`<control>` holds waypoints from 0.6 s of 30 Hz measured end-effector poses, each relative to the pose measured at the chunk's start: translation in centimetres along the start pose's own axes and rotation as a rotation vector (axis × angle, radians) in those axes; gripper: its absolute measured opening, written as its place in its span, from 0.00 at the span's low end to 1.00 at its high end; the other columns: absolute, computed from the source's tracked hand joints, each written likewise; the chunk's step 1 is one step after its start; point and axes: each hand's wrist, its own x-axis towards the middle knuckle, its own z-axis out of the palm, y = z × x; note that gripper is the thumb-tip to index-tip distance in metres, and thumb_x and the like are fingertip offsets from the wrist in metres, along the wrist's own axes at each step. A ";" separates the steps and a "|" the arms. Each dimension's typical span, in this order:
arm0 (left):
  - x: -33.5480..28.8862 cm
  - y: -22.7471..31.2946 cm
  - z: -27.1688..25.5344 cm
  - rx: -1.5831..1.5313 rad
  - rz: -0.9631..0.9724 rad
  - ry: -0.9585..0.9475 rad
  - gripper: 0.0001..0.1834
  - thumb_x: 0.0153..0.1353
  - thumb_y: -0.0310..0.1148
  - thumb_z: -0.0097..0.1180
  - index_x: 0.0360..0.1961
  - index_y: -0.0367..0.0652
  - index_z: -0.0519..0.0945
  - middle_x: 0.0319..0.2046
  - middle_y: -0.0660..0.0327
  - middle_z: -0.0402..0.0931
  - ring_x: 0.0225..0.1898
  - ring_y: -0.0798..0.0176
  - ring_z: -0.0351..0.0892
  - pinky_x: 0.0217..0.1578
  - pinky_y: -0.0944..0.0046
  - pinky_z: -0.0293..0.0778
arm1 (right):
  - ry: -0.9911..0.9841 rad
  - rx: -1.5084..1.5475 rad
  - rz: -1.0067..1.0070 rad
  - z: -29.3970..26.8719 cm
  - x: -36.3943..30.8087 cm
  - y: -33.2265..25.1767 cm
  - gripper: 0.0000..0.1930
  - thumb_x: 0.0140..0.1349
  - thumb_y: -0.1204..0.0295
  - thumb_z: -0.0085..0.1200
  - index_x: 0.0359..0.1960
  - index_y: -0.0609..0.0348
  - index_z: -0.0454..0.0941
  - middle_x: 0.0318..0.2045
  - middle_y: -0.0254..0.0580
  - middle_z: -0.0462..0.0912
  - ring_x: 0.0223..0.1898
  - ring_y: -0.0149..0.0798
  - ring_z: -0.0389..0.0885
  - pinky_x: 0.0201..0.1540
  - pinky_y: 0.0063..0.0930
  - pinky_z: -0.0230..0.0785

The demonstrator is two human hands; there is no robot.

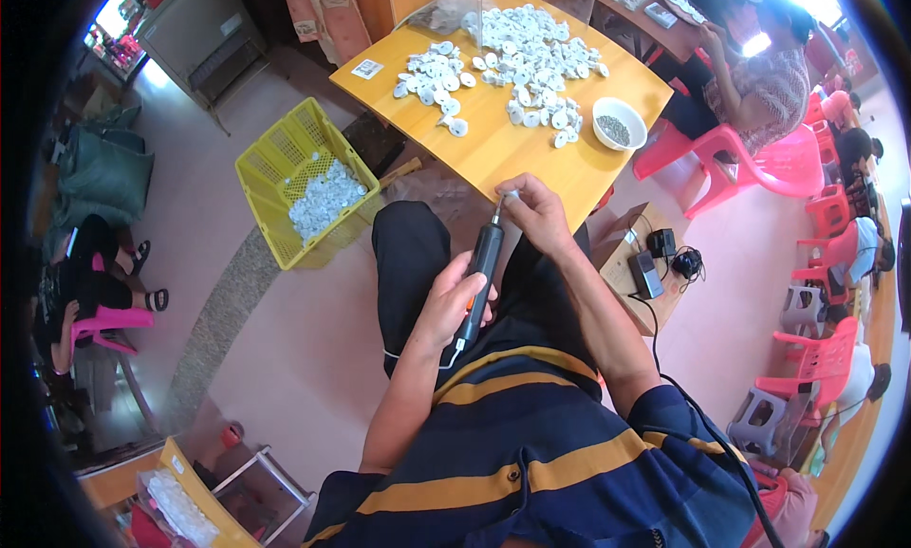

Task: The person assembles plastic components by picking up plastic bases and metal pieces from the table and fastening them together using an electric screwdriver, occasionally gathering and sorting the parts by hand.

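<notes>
We cannot make out the white piece (512,195), mostly covered by the right hand (539,214). The left hand (450,303) hides part of the black screwdriver (487,249). Metal bits (614,130) in the bowl (633,120) are too small for us to distinguish; the lower edge crops the striped shirt (493,496).

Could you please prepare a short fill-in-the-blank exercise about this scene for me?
1. The left hand grips an electric screwdriver whose body is mainly ____ in colour.
2. The right hand pinches a small piece at the screwdriver's ____ (tip or cable end).
3. On the table, the bowl stands to the ____ (left or right) of the heap of white parts.
4. The basket on the floor is ____ in colour.

Missing words: black; tip; right; yellow.
</notes>
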 end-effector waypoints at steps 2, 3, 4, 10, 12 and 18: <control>0.0 0.1 0.1 0.005 0.002 0.000 0.18 0.70 0.33 0.48 0.58 0.39 0.69 0.31 0.58 0.78 0.23 0.67 0.78 0.25 0.69 0.77 | 0.005 0.003 -0.004 0.0 0.0 -0.1 0.06 0.71 0.77 0.52 0.47 0.59 0.77 0.37 0.32 0.81 0.38 0.23 0.79 0.41 0.18 0.74; 0.0 0.1 0.3 0.017 -0.001 0.010 0.17 0.70 0.33 0.48 0.57 0.39 0.69 0.31 0.58 0.78 0.23 0.68 0.78 0.25 0.69 0.77 | 0.005 0.002 -0.008 0.0 -0.1 -0.2 0.06 0.71 0.77 0.52 0.47 0.59 0.77 0.37 0.32 0.81 0.37 0.23 0.79 0.40 0.18 0.74; 0.1 0.1 0.3 0.029 -0.004 0.020 0.17 0.70 0.33 0.48 0.57 0.39 0.69 0.31 0.58 0.78 0.23 0.68 0.78 0.25 0.69 0.77 | 0.010 0.006 -0.008 0.1 -0.1 -0.2 0.06 0.71 0.77 0.52 0.47 0.59 0.77 0.37 0.32 0.81 0.37 0.23 0.79 0.40 0.18 0.74; 0.2 -0.1 -0.1 0.037 0.004 0.017 0.16 0.70 0.33 0.48 0.55 0.40 0.69 0.30 0.58 0.78 0.23 0.68 0.78 0.25 0.69 0.77 | 0.034 0.045 -0.006 0.2 0.0 -0.4 0.05 0.69 0.79 0.53 0.44 0.61 0.78 0.33 0.32 0.83 0.36 0.24 0.81 0.40 0.20 0.75; 0.2 0.0 0.2 0.049 0.000 0.021 0.15 0.70 0.33 0.48 0.55 0.40 0.69 0.30 0.58 0.78 0.23 0.68 0.78 0.26 0.69 0.77 | 0.041 0.026 -0.021 0.1 0.1 -0.2 0.05 0.69 0.79 0.53 0.44 0.61 0.78 0.33 0.32 0.83 0.36 0.23 0.81 0.41 0.20 0.74; 0.1 0.0 0.2 0.050 0.001 0.024 0.17 0.70 0.33 0.48 0.57 0.40 0.69 0.30 0.59 0.78 0.22 0.68 0.78 0.26 0.69 0.77 | 0.046 0.020 -0.033 0.3 0.0 -0.3 0.04 0.69 0.79 0.53 0.43 0.61 0.78 0.33 0.31 0.83 0.36 0.23 0.81 0.41 0.20 0.74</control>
